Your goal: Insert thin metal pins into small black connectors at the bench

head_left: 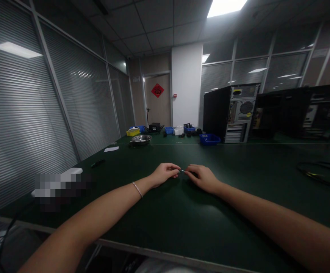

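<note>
Over the middle of the green table (142,227), my left hand (165,174) and my right hand (201,177) face each other with their fingertips close together. A small, thin, pale piece (183,171) spans the gap between them. Each hand pinches one end of it between thumb and fingers. Its ends are hidden by the fingertips, and it is too small for me to tell its kind. A beaded bracelet (137,189) circles my left wrist.
Toward the back stand a metal bowl (141,140), a yellow basket (133,132) and a blue tray (209,139). A computer tower (216,113) rises at the right, with black cables (321,176) nearer me. A blurred-out white object (59,184) lies at left.
</note>
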### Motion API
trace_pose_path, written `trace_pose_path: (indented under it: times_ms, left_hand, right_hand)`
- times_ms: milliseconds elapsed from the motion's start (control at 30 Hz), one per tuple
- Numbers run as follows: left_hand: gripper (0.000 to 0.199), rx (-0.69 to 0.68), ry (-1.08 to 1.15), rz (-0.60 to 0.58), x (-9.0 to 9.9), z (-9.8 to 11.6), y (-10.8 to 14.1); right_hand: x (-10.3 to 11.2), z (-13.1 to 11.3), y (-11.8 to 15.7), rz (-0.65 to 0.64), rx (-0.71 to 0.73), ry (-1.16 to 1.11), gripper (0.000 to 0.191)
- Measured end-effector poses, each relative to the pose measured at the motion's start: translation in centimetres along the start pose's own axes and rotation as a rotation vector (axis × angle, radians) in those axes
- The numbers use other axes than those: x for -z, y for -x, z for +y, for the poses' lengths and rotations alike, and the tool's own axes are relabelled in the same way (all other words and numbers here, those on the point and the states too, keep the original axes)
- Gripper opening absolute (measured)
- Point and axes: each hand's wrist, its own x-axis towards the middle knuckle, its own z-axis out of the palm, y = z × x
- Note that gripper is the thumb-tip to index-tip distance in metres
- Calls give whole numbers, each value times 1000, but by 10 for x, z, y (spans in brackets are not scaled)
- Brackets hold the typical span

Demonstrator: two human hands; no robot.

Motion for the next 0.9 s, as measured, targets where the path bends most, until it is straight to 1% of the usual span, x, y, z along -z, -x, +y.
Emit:
trace_pose_path:
  times_ms: [133, 233, 400, 633, 900]
  left_hand:
    - [33, 1, 36, -14, -2, 4, 3]
    - [32, -7, 62, -47, -2, 3, 4]
    - [34, -25, 81, -75, 0, -1, 3]
    - [35, -19, 94, -50, -1, -5, 0]
    - [35, 6, 92, -79, -1, 0, 2]
  right_hand:
    - [0, 3, -1, 43, -91, -106, 30]
    - [0, 5, -2, 17, -129, -174, 32]
    - [-3, 4, -5, -55, -118, -249, 31]
    - [-6, 0, -6, -52, -136, -275, 30]
    - [-2, -5, -6, -88, -127, -328, 28]
